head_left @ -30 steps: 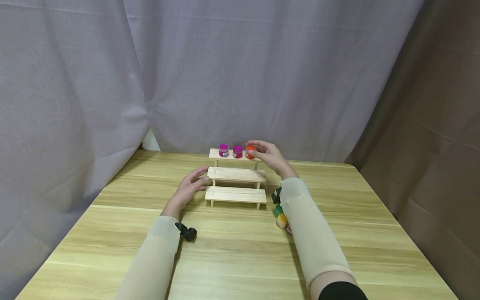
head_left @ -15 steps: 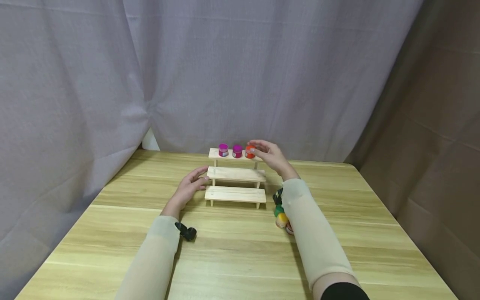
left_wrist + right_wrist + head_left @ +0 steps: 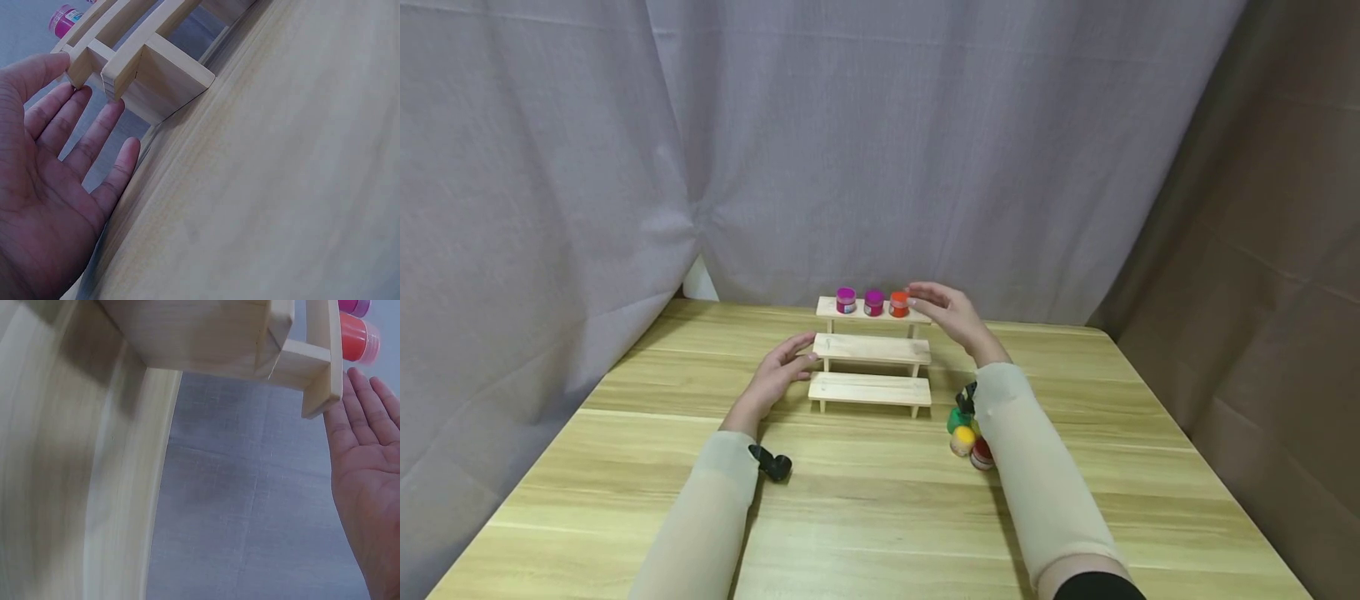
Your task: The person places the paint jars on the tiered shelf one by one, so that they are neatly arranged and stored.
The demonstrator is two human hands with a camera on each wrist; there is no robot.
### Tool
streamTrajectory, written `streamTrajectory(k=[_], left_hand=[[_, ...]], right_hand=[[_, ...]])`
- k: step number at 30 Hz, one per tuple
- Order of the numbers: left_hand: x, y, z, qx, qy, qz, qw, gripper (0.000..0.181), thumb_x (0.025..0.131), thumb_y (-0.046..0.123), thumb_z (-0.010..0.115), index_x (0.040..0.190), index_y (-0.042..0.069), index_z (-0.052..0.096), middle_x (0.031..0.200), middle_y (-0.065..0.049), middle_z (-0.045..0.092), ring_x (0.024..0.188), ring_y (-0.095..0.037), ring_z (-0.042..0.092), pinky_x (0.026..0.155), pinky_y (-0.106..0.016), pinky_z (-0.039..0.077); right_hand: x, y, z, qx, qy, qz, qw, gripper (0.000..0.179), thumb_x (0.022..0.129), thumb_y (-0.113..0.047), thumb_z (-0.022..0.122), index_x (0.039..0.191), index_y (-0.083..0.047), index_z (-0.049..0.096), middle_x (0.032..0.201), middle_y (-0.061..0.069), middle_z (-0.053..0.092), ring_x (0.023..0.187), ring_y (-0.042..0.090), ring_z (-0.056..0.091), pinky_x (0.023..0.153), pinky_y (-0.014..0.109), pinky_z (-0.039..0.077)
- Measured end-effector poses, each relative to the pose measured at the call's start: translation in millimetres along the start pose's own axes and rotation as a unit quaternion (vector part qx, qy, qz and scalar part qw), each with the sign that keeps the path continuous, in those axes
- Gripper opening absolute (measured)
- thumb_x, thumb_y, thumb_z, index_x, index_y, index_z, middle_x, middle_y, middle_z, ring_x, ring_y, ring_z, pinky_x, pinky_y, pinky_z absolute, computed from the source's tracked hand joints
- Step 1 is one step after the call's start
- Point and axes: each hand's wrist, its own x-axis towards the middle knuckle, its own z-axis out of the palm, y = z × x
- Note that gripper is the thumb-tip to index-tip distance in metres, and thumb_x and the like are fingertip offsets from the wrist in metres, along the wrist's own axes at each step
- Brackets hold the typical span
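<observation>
Three-tiered stand (image 3: 871,348), pale wood: set on the wood-grain counter (image 3: 850,525) before a grey curtain (image 3: 880,158); its stepped boards would keep each row in sight.

Outer magenta jar (image 3: 846,301), inner magenta jar (image 3: 873,302), orange jar (image 3: 898,304): upright in a row on the top tier, well spaced, apparently for even display.

Right hand (image 3: 957,317): just beside the orange jar, fingers extended, pinching nothing; contact with the jar cannot be told. Nearness suggests fine placing.

Left hand (image 3: 772,377): at the stand's left end, fingers spread, thumb apparently against a board end; likely a light steadying of the frame.

Green jar (image 3: 958,421), yellow jar (image 3: 962,441), dark red jar (image 3: 981,454): clustered on the counter near the right sleeve (image 3: 1037,475), presumably for easy reach; others may be partly hidden.
</observation>
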Motion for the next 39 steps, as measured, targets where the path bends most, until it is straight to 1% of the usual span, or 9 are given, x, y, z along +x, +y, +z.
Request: streamTrajectory(k=[7, 13, 15, 16, 22, 23, 26, 33, 39], left_hand=[[1.0, -1.3, 0.2, 0.001, 0.002, -0.003, 1.0, 0.058, 0.099, 0.032, 0.065, 0.152, 0.015, 0.045, 0.156, -0.009, 0.042, 0.129, -0.034, 0.054, 0.103, -0.046, 0.051], [0.7, -1.8, -0.9, -0.004, -0.002, -0.006, 1.0, 0.058, 0.1, 0.03, 0.064, 0.153, 0.015, 0.044, 0.158, -0.009, 0.039, 0.132, -0.036, 0.051, 0.106, -0.05, 0.048], [0.5, -0.8, -1.4, -0.007, -0.006, -0.01, 0.9999, 0.057, 0.102, 0.026, 0.062, 0.154, 0.012, 0.041, 0.159, -0.012, 0.037, 0.133, -0.039, 0.05, 0.107, -0.052, 0.046], [-1.2, 3.0, -0.8, -0.008, -0.008, -0.012, 0.9999, 0.057, 0.102, 0.024, 0.061, 0.154, 0.01, 0.04, 0.159, -0.013, 0.036, 0.133, -0.04, 0.049, 0.107, -0.053, 0.046], [-1.0, 1.6, 1.0, -0.005, 0.002, -0.007, 1.0, 0.058, 0.1, 0.03, 0.065, 0.151, 0.014, 0.045, 0.156, -0.01, 0.042, 0.13, -0.034, 0.054, 0.103, -0.046, 0.051], [0.7, -2.1, 0.7, -0.004, 0.005, -0.005, 1.0, 0.058, 0.099, 0.032, 0.066, 0.151, 0.015, 0.046, 0.156, -0.008, 0.042, 0.129, -0.033, 0.054, 0.102, -0.044, 0.052], [1.2, -1.4, 1.5, -0.004, 0.006, -0.004, 1.0, 0.059, 0.099, 0.032, 0.066, 0.151, 0.015, 0.046, 0.156, -0.009, 0.042, 0.129, -0.033, 0.054, 0.102, -0.044, 0.052], [1.5, -0.4, 2.2, -0.005, 0.006, -0.002, 1.0, 0.057, 0.099, 0.031, 0.066, 0.15, 0.016, 0.048, 0.155, -0.008, 0.043, 0.129, -0.032, 0.055, 0.102, -0.044, 0.052], [1.7, -1.4, 2.0, -0.004, 0.007, -0.007, 0.9999, 0.056, 0.099, 0.03, 0.066, 0.15, 0.016, 0.048, 0.155, -0.007, 0.043, 0.129, -0.032, 0.055, 0.101, -0.041, 0.053]], right_hand=[[-7.8, 4, -7, 0.009, 0.002, 0.0, 1.0, 0.063, 0.091, -0.048, 0.072, 0.141, -0.012, 0.057, 0.137, 0.002, 0.063, 0.128, 0.02, 0.056, 0.111, 0.044, 0.043], [-11.6, 6, -10, 0.002, -0.003, 0.005, 1.0, 0.065, 0.092, -0.049, 0.071, 0.143, -0.012, 0.056, 0.139, 0.004, 0.061, 0.13, 0.023, 0.054, 0.112, 0.047, 0.041], [-12.4, 6, -11, 0.002, -0.005, 0.007, 1.0, 0.064, 0.092, -0.048, 0.071, 0.143, -0.012, 0.055, 0.14, 0.005, 0.06, 0.132, 0.024, 0.053, 0.113, 0.048, 0.04], [-12.8, 6, -12, 0.0, -0.004, 0.01, 0.9999, 0.064, 0.093, -0.048, 0.07, 0.143, -0.012, 0.055, 0.141, 0.005, 0.06, 0.132, 0.024, 0.053, 0.113, 0.048, 0.04], [-17.1, 8, -15, -0.006, 0.003, 0.009, 0.9999, 0.068, 0.092, -0.051, 0.07, 0.143, -0.01, 0.055, 0.142, 0.01, 0.059, 0.131, 0.025, 0.054, 0.113, 0.048, 0.04], [-17.9, 9, -16, -0.004, 0.003, 0.007, 1.0, 0.069, 0.092, -0.051, 0.07, 0.143, -0.009, 0.054, 0.142, 0.011, 0.058, 0.131, 0.025, 0.054, 0.113, 0.049, 0.04], [-21.3, 10, -20, -0.003, 0.004, 0.003, 1.0, 0.066, 0.093, -0.048, 0.07, 0.144, -0.008, 0.054, 0.143, 0.013, 0.057, 0.131, 0.025, 0.054, 0.113, 0.049, 0.04], [-31.4, 12, -28, -0.006, 0.011, 0.006, 0.9999, 0.062, 0.094, -0.044, 0.07, 0.142, -0.008, 0.055, 0.141, 0.009, 0.06, 0.13, 0.024, 0.055, 0.113, 0.048, 0.04], [-43.3, 18, -33, -0.01, -0.003, 0.012, 0.9999, 0.059, 0.096, -0.042, 0.069, 0.142, -0.007, 0.055, 0.141, 0.012, 0.059, 0.131, 0.026, 0.054, 0.113, 0.048, 0.04]])
